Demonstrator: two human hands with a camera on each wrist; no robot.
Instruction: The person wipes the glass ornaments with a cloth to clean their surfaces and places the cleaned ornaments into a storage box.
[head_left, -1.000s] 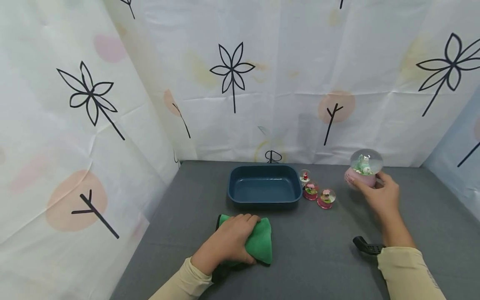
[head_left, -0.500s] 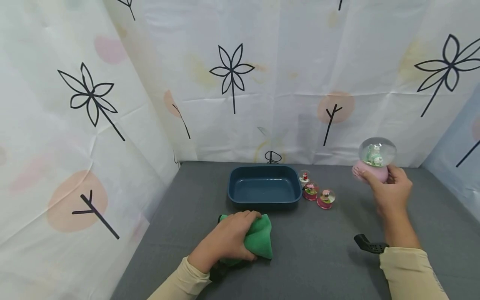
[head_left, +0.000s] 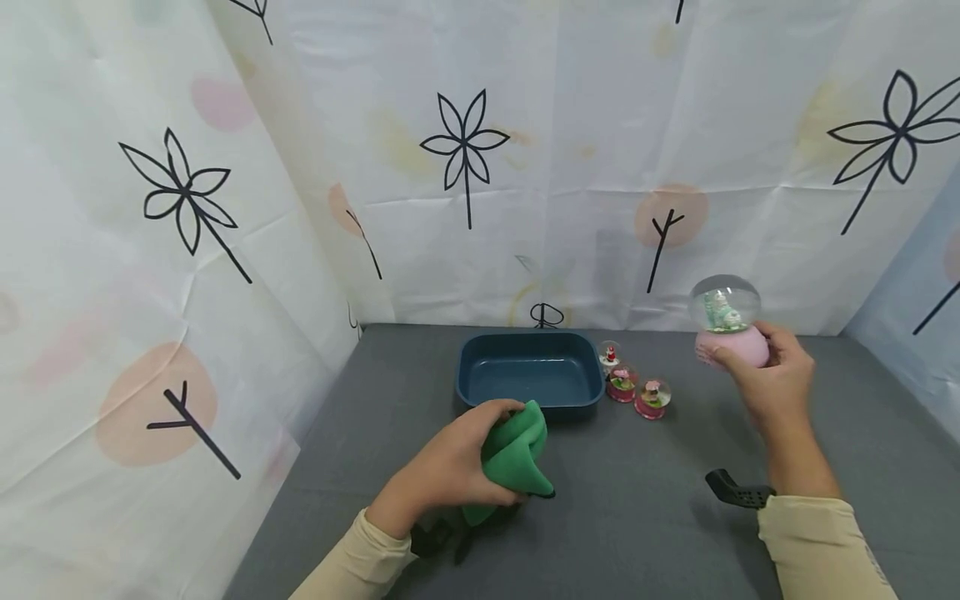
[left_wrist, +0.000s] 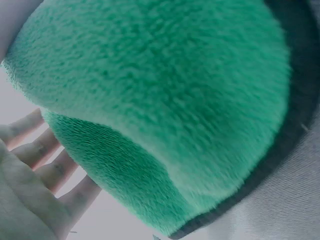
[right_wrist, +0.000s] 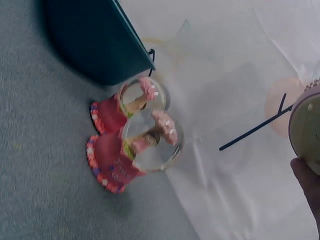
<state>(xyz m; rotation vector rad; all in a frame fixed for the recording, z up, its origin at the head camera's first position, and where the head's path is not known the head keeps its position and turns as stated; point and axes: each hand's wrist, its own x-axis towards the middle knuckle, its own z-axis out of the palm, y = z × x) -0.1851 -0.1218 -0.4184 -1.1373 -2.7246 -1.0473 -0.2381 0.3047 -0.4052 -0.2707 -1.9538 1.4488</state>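
Head view: gripping a large snow globe (head_left: 727, 321) by its pink base in the right hand (head_left: 776, 375) at right of the frame, apparently held above the table (head_left: 360, 467); gripping a bunched green cloth (head_left: 517, 454) in the left hand (head_left: 453, 467) at lower centre. Could drop the large globe by loosening on a rounded, perhaps slick base, below a likely heavy dome. Could knock the two small pink-based globes (head_left: 652, 399) right of centre, or the small globe with a red figure (head_left: 609, 356) behind them, by swinging leftward too low. Could nudge the blue tray (head_left: 532, 379) by pushing the cloth farther up the frame; cannot tell contact from mere overlap there. Cannot see the fingers behind the large globe's base, nor, in the left wrist view, the fingertips behind the cloth. Can make out only part of the large globe, at the right edge of the right wrist view.
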